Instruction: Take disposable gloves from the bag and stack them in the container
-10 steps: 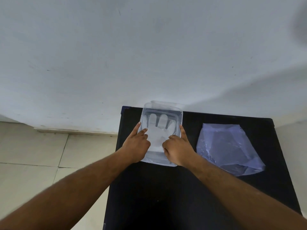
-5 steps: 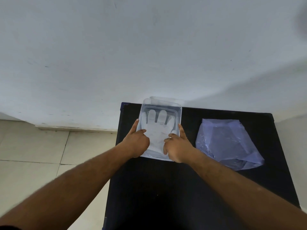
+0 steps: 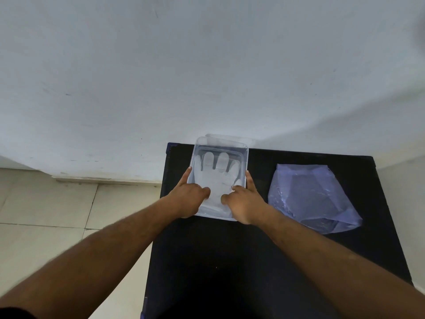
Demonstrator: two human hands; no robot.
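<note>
Both hands, the left hand [image 3: 188, 196] and right hand [image 3: 245, 200], have slid down the glove [image 3: 218, 178], pressing it flat in the container [image 3: 220, 143] at frame centre, gripping nothing; the stacking step looks nearly finished.

The left hand [image 3: 187, 199] and right hand [image 3: 245, 203] cover the near part of the glove [image 3: 217, 176]; the bag [image 3: 312, 199] is too cloudy to show its contents, and both forearms run off the lower edge
</note>
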